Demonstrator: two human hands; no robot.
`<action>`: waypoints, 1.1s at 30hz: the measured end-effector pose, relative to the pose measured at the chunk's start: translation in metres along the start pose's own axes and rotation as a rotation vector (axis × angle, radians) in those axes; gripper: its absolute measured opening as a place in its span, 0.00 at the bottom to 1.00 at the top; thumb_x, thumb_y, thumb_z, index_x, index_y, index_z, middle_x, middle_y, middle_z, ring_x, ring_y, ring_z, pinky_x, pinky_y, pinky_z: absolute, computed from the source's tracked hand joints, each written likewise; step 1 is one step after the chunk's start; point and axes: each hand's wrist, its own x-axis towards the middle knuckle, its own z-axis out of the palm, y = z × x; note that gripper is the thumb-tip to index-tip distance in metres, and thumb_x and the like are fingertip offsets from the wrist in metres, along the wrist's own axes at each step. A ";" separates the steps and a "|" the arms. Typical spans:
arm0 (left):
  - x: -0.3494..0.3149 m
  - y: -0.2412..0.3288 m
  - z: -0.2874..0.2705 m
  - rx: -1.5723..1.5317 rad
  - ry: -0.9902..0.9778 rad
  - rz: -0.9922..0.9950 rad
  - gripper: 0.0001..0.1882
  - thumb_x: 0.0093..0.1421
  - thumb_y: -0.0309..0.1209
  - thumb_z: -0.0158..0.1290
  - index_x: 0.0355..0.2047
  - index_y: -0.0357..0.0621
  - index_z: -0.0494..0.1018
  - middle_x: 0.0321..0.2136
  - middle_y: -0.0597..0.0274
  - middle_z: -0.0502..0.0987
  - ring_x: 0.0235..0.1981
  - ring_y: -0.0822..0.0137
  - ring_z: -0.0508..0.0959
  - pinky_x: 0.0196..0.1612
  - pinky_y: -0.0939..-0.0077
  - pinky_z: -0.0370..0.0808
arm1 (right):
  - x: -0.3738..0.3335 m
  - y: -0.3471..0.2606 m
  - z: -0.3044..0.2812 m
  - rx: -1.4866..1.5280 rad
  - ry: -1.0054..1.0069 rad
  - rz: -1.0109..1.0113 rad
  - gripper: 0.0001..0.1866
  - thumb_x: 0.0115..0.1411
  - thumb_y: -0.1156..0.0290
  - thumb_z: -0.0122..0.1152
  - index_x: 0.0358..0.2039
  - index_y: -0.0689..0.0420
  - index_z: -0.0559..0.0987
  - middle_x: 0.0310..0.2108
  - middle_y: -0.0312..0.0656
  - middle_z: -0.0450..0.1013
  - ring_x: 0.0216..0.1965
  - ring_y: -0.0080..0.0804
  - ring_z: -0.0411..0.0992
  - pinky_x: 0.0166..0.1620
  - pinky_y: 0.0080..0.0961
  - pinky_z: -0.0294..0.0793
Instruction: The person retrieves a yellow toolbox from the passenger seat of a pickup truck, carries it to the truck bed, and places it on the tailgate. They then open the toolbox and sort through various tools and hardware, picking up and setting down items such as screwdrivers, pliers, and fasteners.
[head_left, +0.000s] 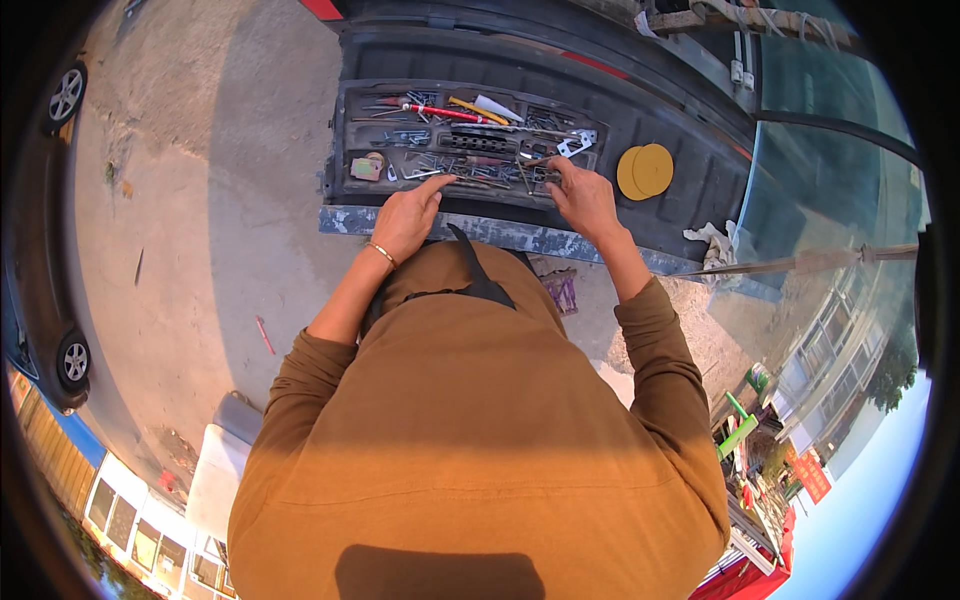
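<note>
My left hand (405, 216) is at the near edge of a dark tool tray (350, 133), its index finger stretched over the loose metal pieces and the other fingers partly hidden. My right hand (586, 202) reaches into the tray's near right part with thumb and fingers brought together; what is between them is too small to make out. Around the fingertips lie thin metal rods and hex keys (440, 163). Farther back in the tray are a red tool (440, 112), a yellow-handled tool (478, 110) and a white perforated metal plate (577, 143).
The tray stands in a dark ribbed truck bed (690, 160). Two yellow round discs (652, 170) lie right of it, with a crumpled white cloth (712, 245) nearer the edge. A worn blue-grey metal edge (500, 230) runs before my body. A dark car (40, 240) stands far left.
</note>
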 end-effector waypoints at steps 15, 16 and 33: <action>0.004 0.001 0.003 0.026 -0.014 0.040 0.20 0.72 0.29 0.49 0.61 0.56 0.77 0.33 0.41 0.81 0.33 0.38 0.79 0.39 0.51 0.74 | -0.036 0.012 0.022 0.159 0.281 -0.032 0.08 0.60 0.74 0.70 0.37 0.55 0.77 0.22 0.41 0.72 0.23 0.42 0.74 0.27 0.34 0.72; 0.003 0.000 0.003 0.023 -0.018 0.037 0.19 0.72 0.30 0.49 0.61 0.56 0.77 0.32 0.42 0.81 0.35 0.38 0.80 0.40 0.48 0.74 | -0.040 0.012 0.022 0.178 0.305 -0.014 0.08 0.60 0.75 0.70 0.36 0.55 0.78 0.20 0.41 0.70 0.21 0.39 0.72 0.26 0.32 0.70; 0.005 -0.006 0.011 0.074 -0.041 0.027 0.18 0.72 0.32 0.48 0.60 0.55 0.77 0.32 0.42 0.82 0.37 0.37 0.80 0.43 0.42 0.73 | -0.062 -0.033 0.023 0.127 0.310 -0.064 0.07 0.59 0.77 0.66 0.35 0.56 0.77 0.28 0.43 0.77 0.29 0.47 0.78 0.32 0.38 0.76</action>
